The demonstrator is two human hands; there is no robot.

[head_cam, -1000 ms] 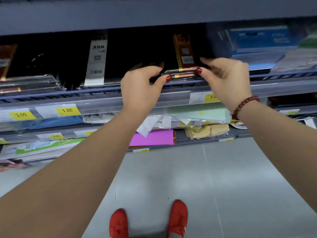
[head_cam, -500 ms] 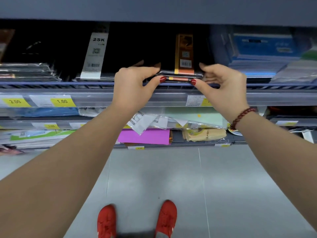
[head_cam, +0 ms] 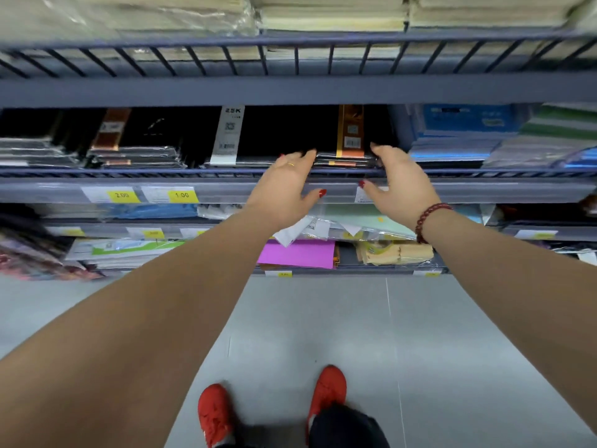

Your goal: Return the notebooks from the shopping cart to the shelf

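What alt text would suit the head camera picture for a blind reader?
A person's left hand and right hand reach, palms open, to either side of a stack of black notebooks on a store shelf. Yellow price tags line the shelf edge; red shoes stand on the grey floor below.

Bright, even light from above fills the aisle; the grey floor (head_cam: 323, 318) is uniformly lit, with only a soft shadow under the red shoes (head_cam: 214, 412). The shelf (head_cam: 290, 92) bay holding the black notebooks (head_cam: 284, 134) is dim, its detail lost in the dark. Plastic wraps (head_cam: 139, 153) throw small white glints. The whole frame is slightly motion-blurred, worst at the left edge and top, though the yellow price tags (head_cam: 181, 195) are legible. Wide-angle distortion bows the shelf rails and stretches the forearms (head_cam: 145, 334).
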